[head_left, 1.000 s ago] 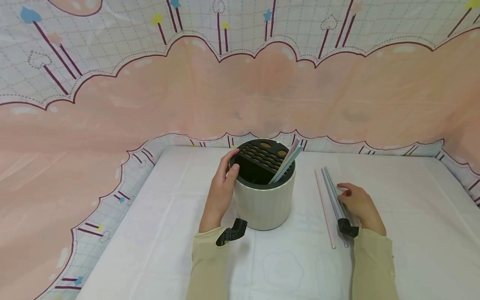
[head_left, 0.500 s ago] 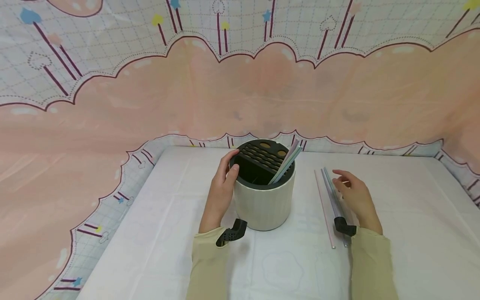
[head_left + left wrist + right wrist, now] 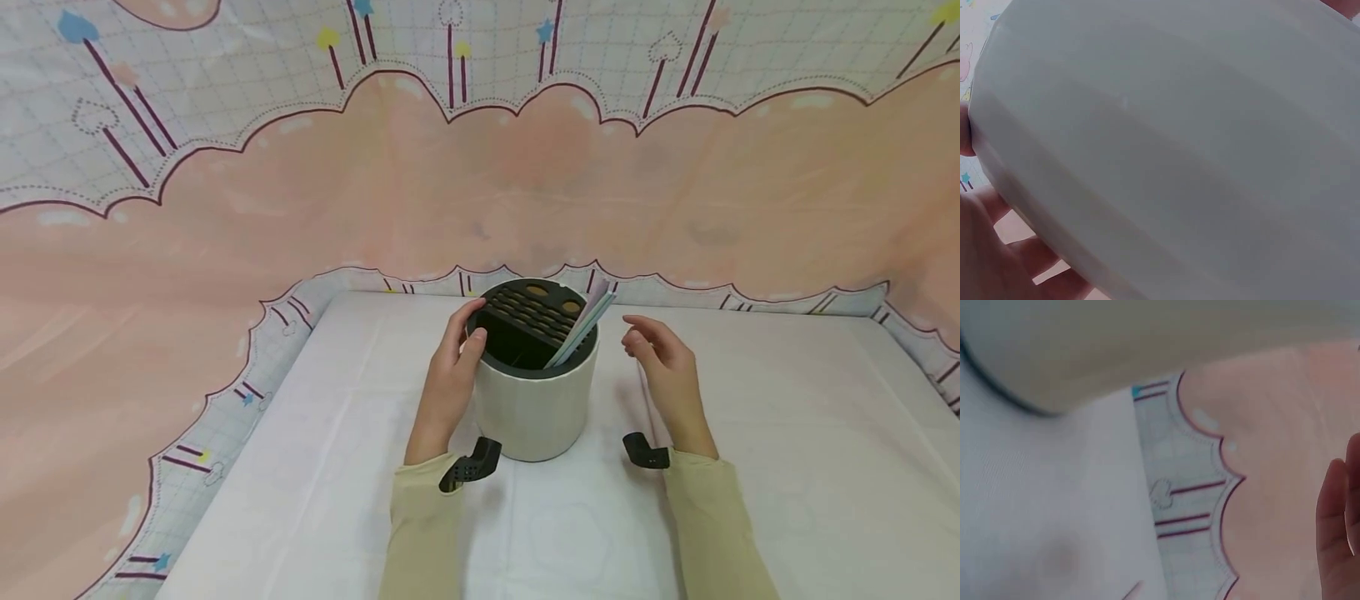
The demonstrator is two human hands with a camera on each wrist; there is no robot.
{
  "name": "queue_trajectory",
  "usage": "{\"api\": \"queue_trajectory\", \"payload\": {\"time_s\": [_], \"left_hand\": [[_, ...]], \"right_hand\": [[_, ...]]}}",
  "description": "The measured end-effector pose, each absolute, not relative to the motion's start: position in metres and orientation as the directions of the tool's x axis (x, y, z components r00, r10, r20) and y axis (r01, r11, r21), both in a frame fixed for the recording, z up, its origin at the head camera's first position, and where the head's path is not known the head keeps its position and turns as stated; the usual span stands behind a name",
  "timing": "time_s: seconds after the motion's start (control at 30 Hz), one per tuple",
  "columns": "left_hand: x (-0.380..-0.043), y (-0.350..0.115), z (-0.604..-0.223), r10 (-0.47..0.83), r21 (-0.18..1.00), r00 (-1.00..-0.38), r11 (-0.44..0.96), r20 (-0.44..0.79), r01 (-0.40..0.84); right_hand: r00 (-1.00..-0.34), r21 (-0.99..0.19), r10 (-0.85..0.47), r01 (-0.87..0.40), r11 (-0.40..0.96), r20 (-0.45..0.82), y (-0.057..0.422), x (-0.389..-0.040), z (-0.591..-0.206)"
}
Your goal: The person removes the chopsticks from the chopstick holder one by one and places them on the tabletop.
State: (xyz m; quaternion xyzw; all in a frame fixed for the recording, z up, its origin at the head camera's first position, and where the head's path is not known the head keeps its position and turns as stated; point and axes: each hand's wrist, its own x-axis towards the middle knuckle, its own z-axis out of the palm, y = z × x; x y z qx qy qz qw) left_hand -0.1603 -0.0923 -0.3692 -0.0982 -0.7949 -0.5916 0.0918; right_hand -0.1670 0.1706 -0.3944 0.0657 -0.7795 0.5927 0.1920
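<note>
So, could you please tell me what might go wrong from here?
The right hand is beside the slanted sticks poking out of the white holder, so it could knock them askew.
The thin pink stick lies partly hidden beneath that hand and might get nudged or rolled.
Only the left hand grips the holder, on one side; if it slipped, a bump might shift the holder.

The pot (image 3: 534, 417) looks like smooth, faintly ribbed plastic to me, its top (image 3: 528, 312) matt. The sleeves (image 3: 424, 533) and backdrop (image 3: 480, 192) look like cloth, the latter lightly creased.
</note>
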Motion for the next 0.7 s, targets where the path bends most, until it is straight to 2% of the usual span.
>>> {"api": "queue_trajectory", "payload": {"time_s": [0.23, 0.47, 0.7], "left_hand": [[-0.159, -0.092, -0.368, 0.044, 0.922, -0.966, 0.29, 0.254, 0.255], [-0.16, -0.093, -0.369, 0.047, 0.921, -0.965, 0.289, 0.26, 0.262], [-0.161, -0.093, -0.369, 0.053, 0.915, -0.962, 0.299, 0.268, 0.272]], "right_hand": [[-0.873, -0.867, 0.092, -0.453, 0.21, 0.479, 0.146, -0.15, -0.37], [-0.739, -0.737, 0.057, -0.659, 0.151, 0.672, 0.131, -0.144, -0.363], [-0.707, -0.696, -0.032, -0.702, 0.151, 0.707, 0.122, -0.137, -0.357]]}}
